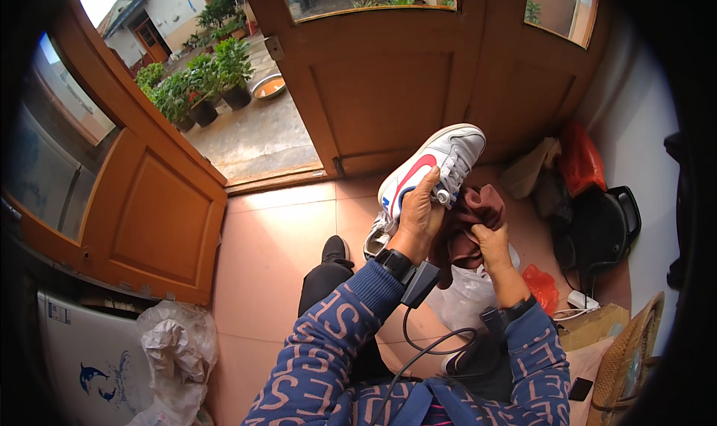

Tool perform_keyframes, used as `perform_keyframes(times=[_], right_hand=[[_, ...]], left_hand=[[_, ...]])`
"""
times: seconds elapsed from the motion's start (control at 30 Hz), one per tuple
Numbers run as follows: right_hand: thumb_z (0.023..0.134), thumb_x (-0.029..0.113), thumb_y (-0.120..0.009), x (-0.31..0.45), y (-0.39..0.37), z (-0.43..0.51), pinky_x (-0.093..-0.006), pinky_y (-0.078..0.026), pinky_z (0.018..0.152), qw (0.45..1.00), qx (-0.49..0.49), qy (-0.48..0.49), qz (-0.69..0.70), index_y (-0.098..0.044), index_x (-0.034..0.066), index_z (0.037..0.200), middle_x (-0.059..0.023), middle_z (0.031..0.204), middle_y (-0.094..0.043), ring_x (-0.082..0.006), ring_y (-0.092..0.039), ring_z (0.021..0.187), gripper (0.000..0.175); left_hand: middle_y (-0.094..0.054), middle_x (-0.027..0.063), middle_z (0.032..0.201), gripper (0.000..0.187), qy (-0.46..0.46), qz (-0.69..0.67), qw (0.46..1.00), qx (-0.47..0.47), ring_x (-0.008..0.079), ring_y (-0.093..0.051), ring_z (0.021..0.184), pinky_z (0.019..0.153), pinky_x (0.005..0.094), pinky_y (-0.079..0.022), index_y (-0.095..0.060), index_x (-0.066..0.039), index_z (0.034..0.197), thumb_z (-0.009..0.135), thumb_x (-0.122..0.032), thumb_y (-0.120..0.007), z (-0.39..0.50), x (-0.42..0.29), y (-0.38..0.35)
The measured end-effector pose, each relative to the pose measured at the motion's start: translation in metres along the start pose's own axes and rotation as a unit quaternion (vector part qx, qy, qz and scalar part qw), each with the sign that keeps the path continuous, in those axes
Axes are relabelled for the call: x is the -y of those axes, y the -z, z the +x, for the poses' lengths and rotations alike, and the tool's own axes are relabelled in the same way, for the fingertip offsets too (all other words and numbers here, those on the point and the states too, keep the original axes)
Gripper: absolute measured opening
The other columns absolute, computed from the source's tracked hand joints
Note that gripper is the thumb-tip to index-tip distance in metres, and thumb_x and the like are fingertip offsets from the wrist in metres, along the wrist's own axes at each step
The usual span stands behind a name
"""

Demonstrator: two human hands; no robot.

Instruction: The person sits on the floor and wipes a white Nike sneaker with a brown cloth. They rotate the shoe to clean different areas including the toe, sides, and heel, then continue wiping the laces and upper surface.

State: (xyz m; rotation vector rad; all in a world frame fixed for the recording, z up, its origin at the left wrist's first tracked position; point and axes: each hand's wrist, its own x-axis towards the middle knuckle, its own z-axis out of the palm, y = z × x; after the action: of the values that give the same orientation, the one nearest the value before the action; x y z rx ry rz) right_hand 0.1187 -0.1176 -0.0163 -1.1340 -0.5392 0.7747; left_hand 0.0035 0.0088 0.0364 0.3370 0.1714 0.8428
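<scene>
My left hand (419, 216) grips a white lace-up sneaker (448, 146) by its ankle opening, with the thumb over the side. The sneaker has a red swoosh and blue heel marking, and its toe points up and away to the right. In my right hand (496, 245) is a bunched maroon cloth (484, 205), held just below the sneaker's laces. A second light-coloured shoe (378, 236) lies on the floor, partly hidden behind my left wrist. Under the cloth sits a white plastic bag (468, 297).
Wooden doors (386, 95) stand ahead, with an opening onto a courtyard of potted plants (232, 70). To the right are a black appliance-like object (596, 233), red plastic bags (581, 154), a power strip (582, 300) and a cardboard box (596, 328). A cable hangs from my left wrist device (420, 285).
</scene>
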Motion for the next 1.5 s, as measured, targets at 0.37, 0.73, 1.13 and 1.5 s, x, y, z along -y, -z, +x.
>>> perform_keyframes(times=[0.37,0.73,1.13,1.5], right_hand=[[0.082,0.007,-0.065,0.012,0.025,0.023,-0.0310,-0.048,0.084,0.956,-0.134,0.192,-0.178,-0.063,-0.0055,0.110,-0.0086,0.103,-0.068,-0.0170,-0.061,0.093,0.030],[0.074,0.036,-0.078,-0.045,-0.038,-0.041,-0.0350,-0.042,0.099,0.943,0.151,-0.031,-0.295,-0.044,0.0008,0.133,-0.0173,0.126,-0.059,-0.0284,-0.055,0.119,0.077],[0.082,-0.006,-0.053,0.032,0.014,0.013,-0.0348,-0.056,0.086,0.995,-0.019,-0.066,0.074,-0.057,-0.0019,0.118,-0.0117,0.110,-0.065,-0.0237,-0.067,0.098,0.037],[0.082,0.001,-0.060,0.062,0.040,0.027,-0.0307,-0.053,0.087,0.982,-0.126,0.143,0.004,-0.058,0.0002,0.120,-0.0072,0.111,-0.064,-0.0169,-0.065,0.096,0.038]], left_hand=[[-0.066,0.0102,0.109,0.027,0.079,-0.021,0.994,-0.068,0.0223,-0.064,0.100,0.090,0.0375,-0.052,-0.061,0.001,0.113,0.093,-0.018,-0.063,-0.008,0.030,0.001],[-0.064,0.0136,0.116,0.036,0.035,-0.072,0.992,-0.099,0.0254,-0.064,0.104,0.094,0.0393,-0.053,-0.055,0.002,0.120,0.088,-0.013,-0.066,0.003,0.033,-0.001],[-0.066,0.0121,0.105,0.025,0.083,-0.066,0.993,-0.060,0.0250,-0.066,0.095,0.087,0.0390,-0.054,-0.060,0.002,0.111,0.093,-0.015,-0.062,-0.003,0.031,-0.005],[-0.066,0.0112,0.106,0.024,0.101,-0.040,0.990,-0.089,0.0238,-0.065,0.097,0.090,0.0395,-0.054,-0.060,0.002,0.110,0.092,-0.014,-0.062,-0.007,0.032,0.002]])
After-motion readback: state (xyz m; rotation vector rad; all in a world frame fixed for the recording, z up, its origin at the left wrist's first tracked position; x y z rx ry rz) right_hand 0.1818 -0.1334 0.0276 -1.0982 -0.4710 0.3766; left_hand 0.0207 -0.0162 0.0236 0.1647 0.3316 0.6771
